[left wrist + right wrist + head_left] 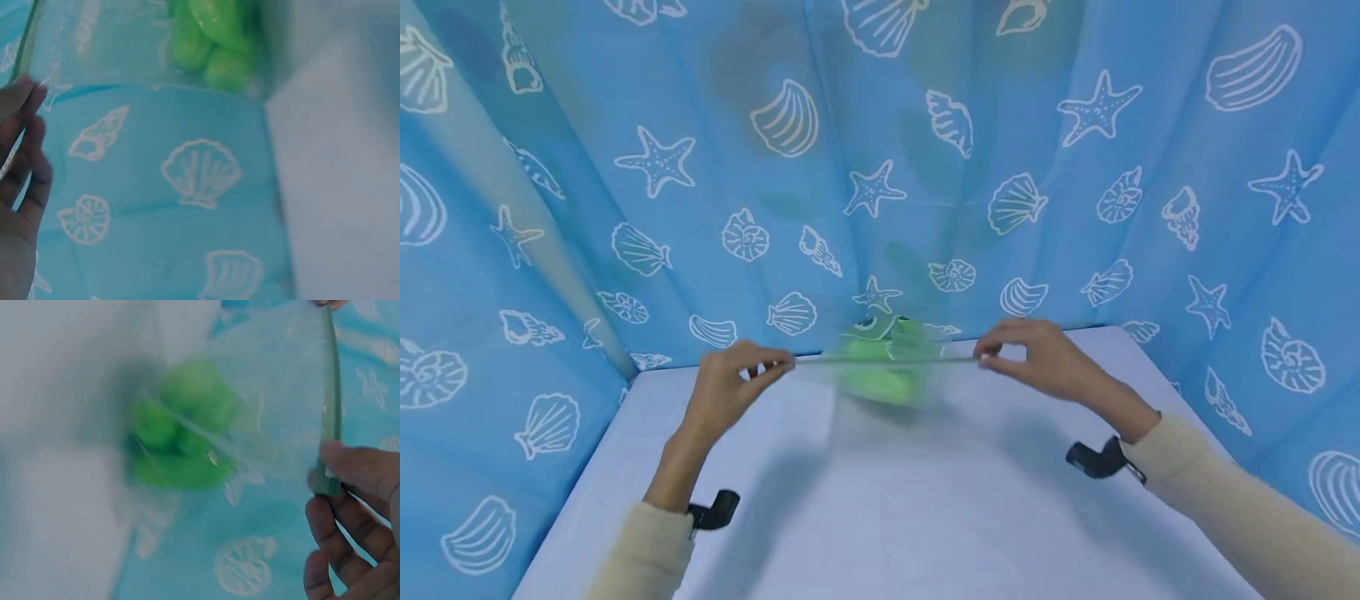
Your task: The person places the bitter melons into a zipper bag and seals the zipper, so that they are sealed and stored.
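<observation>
A clear zip bag point(281, 400) hangs over the table with a green strip point(331, 394) stretched straight along its top edge. Inside sit several bright green, rounded, lumpy things point(209, 37), blurred by the plastic. My left hand point(733, 387) pinches the left end of the strip between thumb and fingertips. At the other end, my right hand point(1048, 362) pinches with thumb and forefinger, right at a small green slider point(326, 482). The right hand's other fingers are loosely bent below the strip. Dark and white marks show at the top of the green bundle in the head view.
A white table point(887, 517) lies below, with shadows of both arms on it. Blue curtains point(700, 225) with white shell and starfish prints surround its back and sides. Black wrist-camera mounts point(1097, 458) stick out beneath both beige sleeves point(1232, 500).
</observation>
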Tool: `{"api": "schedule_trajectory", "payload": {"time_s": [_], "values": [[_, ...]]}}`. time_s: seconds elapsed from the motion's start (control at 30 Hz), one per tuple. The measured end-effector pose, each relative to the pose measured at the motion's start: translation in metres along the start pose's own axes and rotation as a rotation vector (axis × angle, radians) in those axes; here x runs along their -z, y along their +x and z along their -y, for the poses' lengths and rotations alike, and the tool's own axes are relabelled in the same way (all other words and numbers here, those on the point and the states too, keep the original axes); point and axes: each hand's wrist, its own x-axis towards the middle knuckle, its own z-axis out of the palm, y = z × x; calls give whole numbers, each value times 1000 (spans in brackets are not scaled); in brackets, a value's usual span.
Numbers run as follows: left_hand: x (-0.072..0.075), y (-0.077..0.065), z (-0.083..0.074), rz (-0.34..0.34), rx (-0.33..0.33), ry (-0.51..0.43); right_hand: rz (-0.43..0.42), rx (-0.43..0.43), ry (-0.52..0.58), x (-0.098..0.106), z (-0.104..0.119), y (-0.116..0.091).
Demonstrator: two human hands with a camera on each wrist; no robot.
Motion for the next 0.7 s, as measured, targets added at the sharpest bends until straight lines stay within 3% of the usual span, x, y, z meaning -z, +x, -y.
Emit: {"api": "schedule_trajectory", "payload": {"time_s": [0.13, 0.23, 0.43, 0.57, 0.7], "values": [[-7, -49, -15, 65, 18, 24, 123, 24, 12, -19, 10, -41], [-15, -69, -24, 93, 46, 60, 151, 21, 1, -32, 12, -56], [-35, -93, -31, 163, 130, 149, 204, -30, -47, -56, 11, -78], [-45, -104, -30, 166, 156, 188, 192, 37, -82, -66, 9, -87], [-54, -117, -31, 175, 138, 217, 187, 78, -88, -74, 8, -93]]}}
